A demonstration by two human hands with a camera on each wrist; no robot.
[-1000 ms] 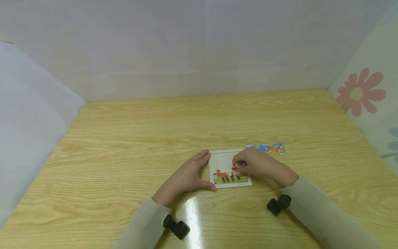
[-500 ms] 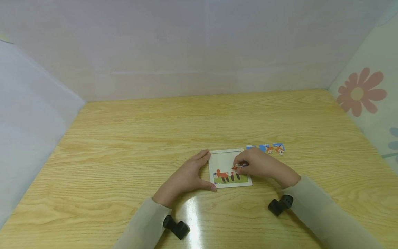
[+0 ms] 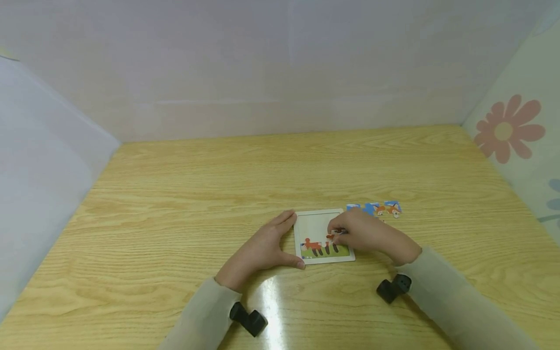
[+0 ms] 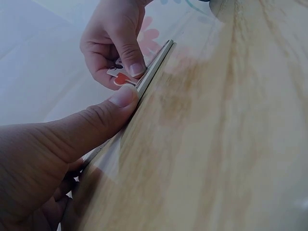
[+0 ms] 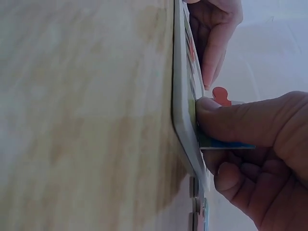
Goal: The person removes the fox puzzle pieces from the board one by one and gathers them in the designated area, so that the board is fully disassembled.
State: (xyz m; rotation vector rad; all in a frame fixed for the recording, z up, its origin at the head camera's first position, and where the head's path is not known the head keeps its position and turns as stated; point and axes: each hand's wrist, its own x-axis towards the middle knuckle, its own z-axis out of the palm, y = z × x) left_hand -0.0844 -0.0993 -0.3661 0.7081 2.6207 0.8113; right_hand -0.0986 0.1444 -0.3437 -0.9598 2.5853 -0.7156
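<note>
A square white puzzle tray (image 3: 328,261) lies on the table, its lower part filled by a strip of pieces (image 3: 318,252) showing green grass, dark legs and red fur. At the tray's left side my left hand (image 3: 265,245) steadies it, thumb at the near corner and fingertips at the far one. Over the right half, my right hand (image 3: 360,228) pinches a jigsaw piece (image 5: 221,96) with a red knob and a blue edge between thumb and fingers. That piece stands tilted up from the tray in the right wrist view; the hand covers much of it.
Several loose jigsaw pieces (image 3: 393,209) with blue sky and fox faces lie beyond the right hand, partly hidden by it. The wooden table (image 3: 197,194) runs back to a pale wall (image 3: 284,73). Black wrist cameras (image 3: 248,319) hang at both sleeves.
The right hand shifts very slightly and the pinched piece changes its tilt a little. The left hand and the tray stay where they were.
</note>
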